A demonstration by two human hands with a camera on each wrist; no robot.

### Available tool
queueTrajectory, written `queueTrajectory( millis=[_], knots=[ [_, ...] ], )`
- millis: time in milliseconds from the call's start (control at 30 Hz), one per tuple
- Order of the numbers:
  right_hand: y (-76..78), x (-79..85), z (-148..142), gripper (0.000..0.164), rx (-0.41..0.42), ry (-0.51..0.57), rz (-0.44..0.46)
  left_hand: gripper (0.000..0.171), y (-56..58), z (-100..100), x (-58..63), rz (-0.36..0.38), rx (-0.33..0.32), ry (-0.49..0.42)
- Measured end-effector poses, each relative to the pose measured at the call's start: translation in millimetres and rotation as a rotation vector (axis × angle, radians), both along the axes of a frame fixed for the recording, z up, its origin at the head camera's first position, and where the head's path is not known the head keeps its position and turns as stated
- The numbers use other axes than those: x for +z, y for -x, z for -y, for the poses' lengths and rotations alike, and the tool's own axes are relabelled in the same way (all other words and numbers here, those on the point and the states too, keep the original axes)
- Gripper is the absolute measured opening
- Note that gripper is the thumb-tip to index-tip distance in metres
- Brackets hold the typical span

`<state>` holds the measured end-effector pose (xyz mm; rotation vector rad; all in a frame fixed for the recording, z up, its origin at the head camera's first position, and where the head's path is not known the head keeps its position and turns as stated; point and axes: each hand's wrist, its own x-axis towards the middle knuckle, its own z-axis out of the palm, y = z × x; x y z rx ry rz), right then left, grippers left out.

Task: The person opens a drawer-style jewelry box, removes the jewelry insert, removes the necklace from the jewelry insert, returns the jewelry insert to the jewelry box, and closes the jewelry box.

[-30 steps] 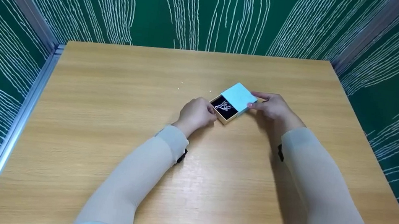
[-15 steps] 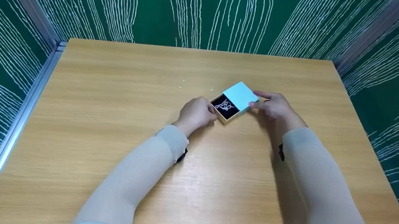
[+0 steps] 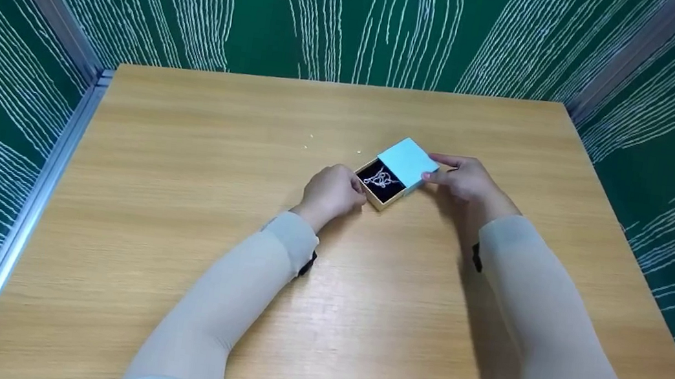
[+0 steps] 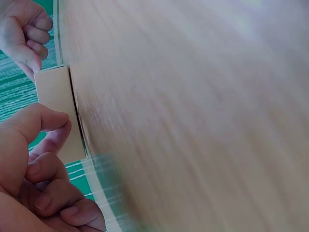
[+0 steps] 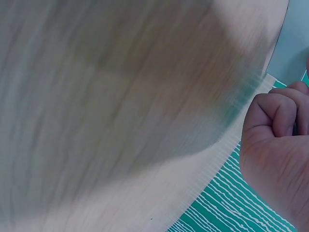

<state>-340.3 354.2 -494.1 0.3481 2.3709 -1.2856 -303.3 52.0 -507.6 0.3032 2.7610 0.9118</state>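
On the table lies a small jewelry box, its light-blue sleeve (image 3: pixel 407 161) pulled partway off a tan drawer (image 3: pixel 379 205). A silvery chain necklace (image 3: pixel 381 179) rests on the drawer's black lining. My left hand (image 3: pixel 333 193) is at the drawer's near-left end; in the left wrist view its thumb and index finger pinch the tan end wall (image 4: pixel 57 94). With thumb and index finger, my right hand (image 3: pixel 465 181) grips the sleeve's right side. The other right fingers are curled in, and the right wrist view shows only part of the sleeve (image 5: pixel 289 43).
The wooden table (image 3: pixel 178 208) spreads around the box. A few tiny white specks (image 3: pixel 310 136) lie behind and left of it. Green walls with white drip lines (image 3: pixel 398 28) stand at the back and both sides, with a metal rail (image 3: pixel 36 202) along the left.
The box and both hands hold nearly the same position and grip. The whole head view has shifted slightly; the drawer stays out by about the same amount.
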Motion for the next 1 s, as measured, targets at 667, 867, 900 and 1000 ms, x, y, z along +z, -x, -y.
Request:
queueTrajectory(
  millis=[667,867,900,1000],
  knots=[
    [-4.0,1.0,1.6,0.071,0.008,-0.008,-0.036,0.017,-2.1,0.7,1.2,0.016,0.004,0.01],
    [-3.1,0.7,1.3,0.073,0.008,0.0,-0.02,0.017,-2.7,1.5,1.1,0.011,0.007,0.009],
    [-2.8,0.7,1.2,0.074,0.007,0.003,-0.019,0.017,-2.6,1.5,1.0,0.01,0.007,0.009],
    [-1.6,0.3,1.4,0.074,-0.009,0.01,-0.007,0.016,-2.4,1.8,1.7,0.011,0.009,0.009]
  ],
)
